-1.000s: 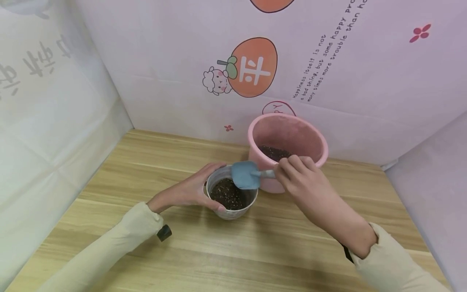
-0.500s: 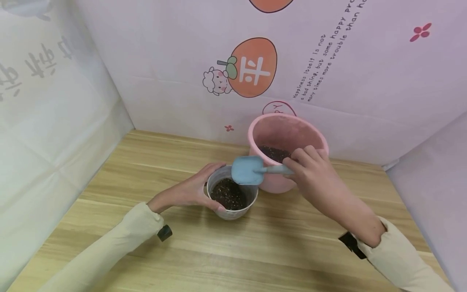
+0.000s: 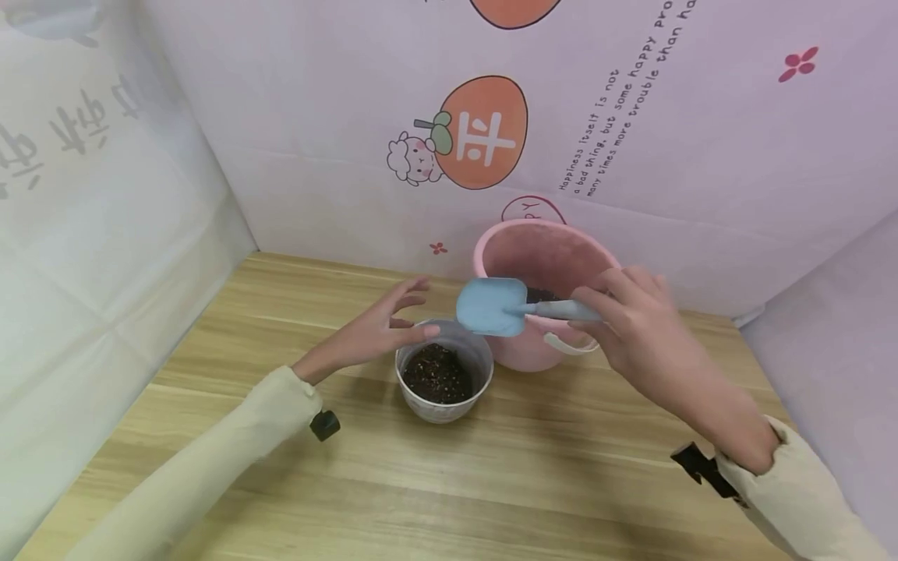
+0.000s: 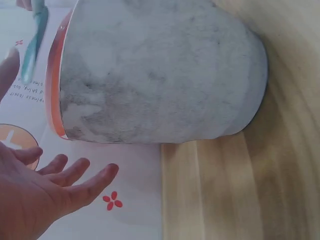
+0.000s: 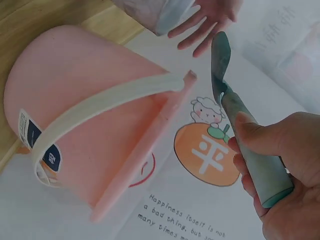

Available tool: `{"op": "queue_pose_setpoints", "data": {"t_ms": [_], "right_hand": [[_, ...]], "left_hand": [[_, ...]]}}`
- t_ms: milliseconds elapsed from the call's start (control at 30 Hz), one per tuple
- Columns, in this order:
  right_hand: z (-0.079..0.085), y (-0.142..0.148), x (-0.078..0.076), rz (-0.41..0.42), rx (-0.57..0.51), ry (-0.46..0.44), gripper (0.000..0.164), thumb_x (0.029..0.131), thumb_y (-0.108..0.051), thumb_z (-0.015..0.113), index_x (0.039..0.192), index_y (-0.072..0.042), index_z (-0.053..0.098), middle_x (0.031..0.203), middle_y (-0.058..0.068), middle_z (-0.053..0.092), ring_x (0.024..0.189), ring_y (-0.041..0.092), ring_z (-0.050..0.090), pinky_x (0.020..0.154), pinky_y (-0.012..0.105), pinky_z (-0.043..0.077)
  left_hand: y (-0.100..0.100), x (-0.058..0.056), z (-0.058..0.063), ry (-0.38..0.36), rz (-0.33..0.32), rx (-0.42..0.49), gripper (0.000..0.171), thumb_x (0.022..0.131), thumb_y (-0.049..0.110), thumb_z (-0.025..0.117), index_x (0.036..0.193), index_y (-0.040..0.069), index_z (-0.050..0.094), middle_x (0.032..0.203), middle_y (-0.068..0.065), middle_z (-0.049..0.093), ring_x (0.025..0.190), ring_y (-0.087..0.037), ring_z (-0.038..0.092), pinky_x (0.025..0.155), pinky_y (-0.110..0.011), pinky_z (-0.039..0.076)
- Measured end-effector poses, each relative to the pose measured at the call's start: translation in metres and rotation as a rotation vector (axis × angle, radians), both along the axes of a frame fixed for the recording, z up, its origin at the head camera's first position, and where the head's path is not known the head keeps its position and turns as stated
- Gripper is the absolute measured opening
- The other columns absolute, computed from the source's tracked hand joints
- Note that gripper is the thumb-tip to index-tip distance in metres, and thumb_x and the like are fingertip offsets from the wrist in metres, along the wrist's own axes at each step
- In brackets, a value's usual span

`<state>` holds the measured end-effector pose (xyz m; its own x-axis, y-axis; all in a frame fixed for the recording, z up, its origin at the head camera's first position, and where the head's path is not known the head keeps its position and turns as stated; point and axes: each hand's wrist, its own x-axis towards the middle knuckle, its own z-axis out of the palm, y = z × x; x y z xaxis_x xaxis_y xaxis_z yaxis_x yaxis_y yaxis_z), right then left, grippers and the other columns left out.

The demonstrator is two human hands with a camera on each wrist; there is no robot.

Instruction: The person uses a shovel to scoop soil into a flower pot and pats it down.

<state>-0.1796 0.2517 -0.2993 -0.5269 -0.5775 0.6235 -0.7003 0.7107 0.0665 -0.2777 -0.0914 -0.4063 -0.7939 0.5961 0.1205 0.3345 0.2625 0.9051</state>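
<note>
My right hand (image 3: 641,331) grips the handle of a small blue shovel (image 3: 493,306), raised above the table between the pot and the bucket. In the right wrist view the fingers wrap the shovel's grey-blue handle (image 5: 257,160). A whitish plastic pot (image 3: 442,411) stands upright on the table with dark soil (image 3: 438,374) in its bottom. Beside its left rim hovers my left hand (image 3: 368,335), fingers spread and holding nothing. The left wrist view shows that hand (image 4: 45,190) apart from the pot's stained grey side (image 4: 160,70).
A pink bucket (image 3: 522,351) with dark soil inside stands behind and right of the pot, its white handle (image 5: 105,102) hanging down in front. The wooden tabletop (image 3: 421,491) meets a printed cloth backdrop (image 3: 316,117) at the back, with cloth walls at both sides.
My left hand has let go of the pot and lifted off its rim. My right hand has drawn the shovel up and rightward, away from the pot. The bucket's white handle has come into sight.
</note>
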Motion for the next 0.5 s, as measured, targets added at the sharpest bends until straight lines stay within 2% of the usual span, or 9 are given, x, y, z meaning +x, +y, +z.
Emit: {"op": "queue_pose_setpoints", "data": {"t_ms": [200,333,500], "right_hand": [[0.014,0.014,-0.001,-0.051,-0.029,-0.023,0.039,0.072,0.013,0.087,0.108,0.003,0.075,0.094,0.013,0.061,0.086,0.031,0.045,0.072,0.036,0.023],[0.019,0.024,-0.009,-0.079,-0.044,-0.012,0.038,0.072,0.014,0.086,0.108,0.006,0.076,0.092,0.015,0.061,0.085,0.032,0.045,0.074,0.036,0.022],[0.021,0.036,-0.023,-0.145,-0.048,-0.019,0.032,0.073,0.011,0.087,0.103,0.005,0.076,0.089,0.015,0.06,0.083,0.032,0.043,0.075,0.038,0.021]], "left_hand": [[0.015,-0.013,0.007,0.073,0.049,-0.042,0.095,0.095,0.055,0.073,0.168,0.025,0.02,0.17,-0.005,0.027,0.153,-0.027,0.036,0.119,-0.049,0.043],[0.03,-0.022,0.013,0.134,0.039,-0.044,0.095,0.095,0.05,0.074,0.168,0.024,0.018,0.171,-0.008,0.025,0.153,-0.032,0.036,0.118,-0.053,0.044],[0.046,-0.031,0.02,0.122,0.028,-0.019,0.095,0.094,0.046,0.076,0.168,0.025,0.019,0.172,-0.006,0.024,0.153,-0.034,0.036,0.116,-0.056,0.045]]}}
